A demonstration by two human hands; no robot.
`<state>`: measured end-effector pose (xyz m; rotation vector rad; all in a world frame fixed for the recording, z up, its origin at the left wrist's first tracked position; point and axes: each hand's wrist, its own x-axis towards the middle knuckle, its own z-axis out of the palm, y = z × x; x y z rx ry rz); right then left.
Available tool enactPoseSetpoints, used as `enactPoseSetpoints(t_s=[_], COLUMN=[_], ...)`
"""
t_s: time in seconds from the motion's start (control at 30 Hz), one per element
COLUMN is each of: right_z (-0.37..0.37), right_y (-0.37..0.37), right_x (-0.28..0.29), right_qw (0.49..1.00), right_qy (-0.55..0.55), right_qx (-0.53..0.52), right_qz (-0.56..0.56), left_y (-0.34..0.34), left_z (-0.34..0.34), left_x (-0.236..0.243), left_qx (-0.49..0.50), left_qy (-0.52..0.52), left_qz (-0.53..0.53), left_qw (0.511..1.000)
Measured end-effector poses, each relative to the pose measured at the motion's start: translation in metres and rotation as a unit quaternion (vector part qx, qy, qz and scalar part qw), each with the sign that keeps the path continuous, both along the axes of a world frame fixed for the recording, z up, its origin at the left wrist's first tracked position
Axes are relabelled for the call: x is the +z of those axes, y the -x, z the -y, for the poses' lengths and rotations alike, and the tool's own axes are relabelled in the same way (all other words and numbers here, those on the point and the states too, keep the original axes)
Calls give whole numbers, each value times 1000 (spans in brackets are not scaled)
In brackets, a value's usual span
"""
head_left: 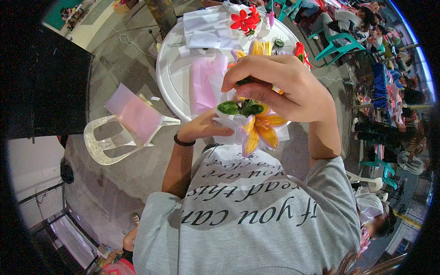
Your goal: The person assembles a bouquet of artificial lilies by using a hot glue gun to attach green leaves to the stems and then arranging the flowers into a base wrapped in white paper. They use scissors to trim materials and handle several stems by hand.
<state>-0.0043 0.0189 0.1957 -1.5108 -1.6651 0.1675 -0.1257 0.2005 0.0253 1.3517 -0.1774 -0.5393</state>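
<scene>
My right hand [279, 87] is curled above a yellow lily-like flower [263, 128] with purple edges and small green leaves [229, 108]. Its fingertips bend down behind the leaves, and what they grip is hidden. My left hand [201, 128], with a dark band at the wrist, is lower on the left, closed at the pale translucent wrapping [222, 123] under the flower; its fingertips are partly hidden. Beyond my right hand, more yellow flowers [259, 48] and a red flower [299, 50] show.
A round white table [167, 66] bears pink tissue [206, 78], white sheets [201, 23] and red flowers [240, 19]. A white chair [98, 151] holds pink sheets [133, 117] at left. A black panel [46, 87] stands far left. People [371, 27] and green chairs [341, 43] fill the right.
</scene>
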Motion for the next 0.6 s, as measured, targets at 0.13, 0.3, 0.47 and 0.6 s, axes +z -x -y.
enactPoseSetpoints(t_s=[0.13, 0.3, 0.47, 0.6], right_z=[-2, -4, -5, -6], right_y=[2, 1, 2, 3], right_x=[0, 0, -1, -1], right_qw=[1000, 1000, 1000, 1000], right_qy=[15, 16, 23, 30], right_qx=[2, 3, 7, 3], right_qz=[-5, 4, 11, 5], left_y=[0, 2, 2, 3], left_z=[1, 0, -1, -3], left_x=[6, -1, 6, 2], left_qx=[-2, 0, -3, -9], left_qy=[17, 33, 48, 20], left_qz=[-23, -2, -35, -33], left_qw=[1000, 999, 998, 999])
